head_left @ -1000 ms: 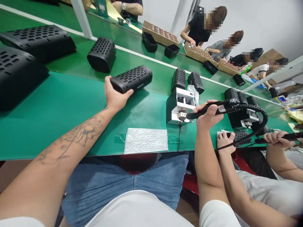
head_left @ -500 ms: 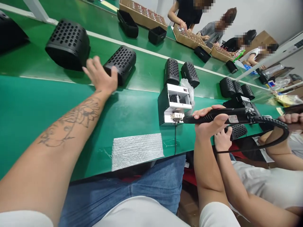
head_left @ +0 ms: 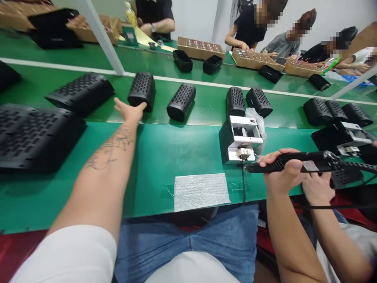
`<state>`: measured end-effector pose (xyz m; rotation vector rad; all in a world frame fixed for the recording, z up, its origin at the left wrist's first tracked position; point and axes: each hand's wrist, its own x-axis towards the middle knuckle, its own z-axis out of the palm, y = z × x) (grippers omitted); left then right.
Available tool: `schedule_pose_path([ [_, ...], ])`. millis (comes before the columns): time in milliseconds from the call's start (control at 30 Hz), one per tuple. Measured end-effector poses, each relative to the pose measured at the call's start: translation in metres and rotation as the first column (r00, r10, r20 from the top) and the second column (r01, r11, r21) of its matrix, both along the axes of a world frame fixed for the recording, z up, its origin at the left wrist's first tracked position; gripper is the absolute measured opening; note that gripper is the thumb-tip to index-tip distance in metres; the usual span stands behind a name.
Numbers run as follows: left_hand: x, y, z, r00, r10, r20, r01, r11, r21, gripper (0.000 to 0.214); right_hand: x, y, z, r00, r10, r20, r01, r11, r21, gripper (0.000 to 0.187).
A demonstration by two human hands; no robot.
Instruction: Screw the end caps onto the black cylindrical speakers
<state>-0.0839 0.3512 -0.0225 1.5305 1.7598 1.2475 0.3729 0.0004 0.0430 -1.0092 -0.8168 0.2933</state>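
My left hand (head_left: 129, 111) stretches far out over the green table, fingers spread, its tips touching the near end of a black perforated speaker shell (head_left: 141, 89) on the belt. It grips nothing. A second shell of the same kind (head_left: 182, 101) lies just to the right, apart from the hand. My right hand (head_left: 282, 173) is closed round a black electric screwdriver (head_left: 297, 162), held level with its tip pointing left, close to a small black-and-white screw feeder box (head_left: 240, 139).
A silvery pad (head_left: 202, 191) is taped at the table's near edge. Large black shells (head_left: 35, 135) crowd the left; more small shells (head_left: 235, 100) lie on the belt. Another person's hand (head_left: 316, 188) works at my right. Several people sit across with cardboard trays (head_left: 200, 47).
My left hand let go of the shell it held, leaving it on the belt, and moved left to another shell. The right hand kept the screwdriver. My view swung.
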Motion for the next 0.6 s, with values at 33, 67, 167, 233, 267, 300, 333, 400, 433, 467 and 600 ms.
schedule_pose_path([
  [33,-0.001,0.002,0.002,1.0,0.006,-0.01,-0.005,1.0,0.014,0.124,-0.003,-0.006,0.001,1.0,0.007,-0.023,-0.007,1.0,-0.019,0.049],
  [67,0.0,0.005,0.003,1.0,0.014,-0.017,-0.013,1.0,0.025,0.125,-0.006,-0.013,0.001,0.999,0.015,-0.044,-0.017,0.999,-0.045,0.047],
  [167,0.019,0.021,-0.003,0.995,0.099,-0.002,-0.099,0.995,0.024,0.131,-0.013,-0.033,-0.003,0.995,0.025,-0.101,-0.04,0.988,-0.147,0.045],
  [233,0.041,0.034,-0.012,0.979,0.205,0.02,-0.205,0.979,-0.013,0.133,-0.018,-0.042,-0.01,0.991,0.019,-0.133,-0.045,0.979,-0.197,0.053],
  [267,0.051,0.039,-0.017,0.968,0.248,0.027,-0.247,0.968,-0.034,0.133,-0.021,-0.046,-0.013,0.989,0.021,-0.149,-0.052,0.976,-0.21,0.057],
  [300,0.058,0.044,-0.02,0.959,0.281,0.037,-0.279,0.959,-0.05,0.133,-0.025,-0.049,-0.016,0.986,0.028,-0.166,-0.064,0.974,-0.218,0.06],
  [333,0.063,0.046,-0.022,0.954,0.297,0.05,-0.294,0.954,-0.062,0.131,-0.028,-0.052,-0.019,0.982,0.039,-0.184,-0.08,0.972,-0.221,0.062],
  [400,0.063,0.046,-0.023,0.95,0.3,0.092,-0.293,0.953,-0.075,0.127,-0.035,-0.057,-0.025,0.974,0.072,-0.214,-0.121,0.967,-0.222,0.061],
  [433,0.06,0.042,-0.022,0.949,0.295,0.113,-0.288,0.954,-0.078,0.124,-0.038,-0.06,-0.027,0.97,0.092,-0.226,-0.144,0.963,-0.227,0.06],
  [467,0.054,0.036,-0.02,0.948,0.292,0.128,-0.284,0.956,-0.078,0.119,-0.04,-0.062,-0.029,0.965,0.114,-0.235,-0.169,0.958,-0.231,0.059],
  [600,0.027,-0.008,-0.011,0.94,0.31,0.145,-0.305,0.951,-0.053,0.102,-0.042,-0.068,-0.036,0.953,0.185,-0.239,-0.239,0.946,-0.217,0.057],
])
